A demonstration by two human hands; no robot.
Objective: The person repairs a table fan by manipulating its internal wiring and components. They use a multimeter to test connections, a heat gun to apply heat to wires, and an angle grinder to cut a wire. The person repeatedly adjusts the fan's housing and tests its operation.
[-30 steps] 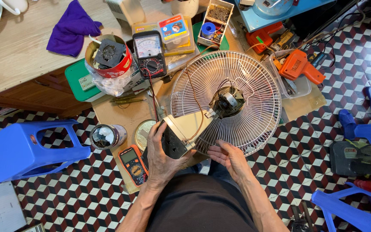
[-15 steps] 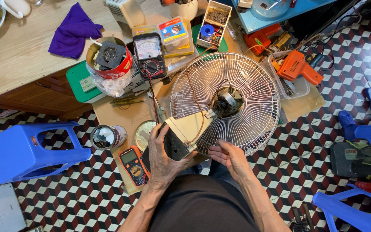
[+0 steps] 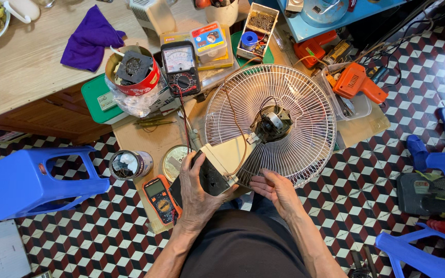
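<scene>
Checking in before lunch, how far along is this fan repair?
Done: the fan's front guard and blades are off, leaving the rear grille and bare motor exposed, wires out. In hand: the left hand grips the black end of the fan's cream base; the right hand touches the grille's rim. Left: reassembly; the analog multimeter lies close by.

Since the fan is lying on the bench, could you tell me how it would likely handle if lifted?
The fan is probably unbalanced: its wide wire grille juts beyond the base gripped by the left hand. The thin wires likely flex under the right hand.
</scene>
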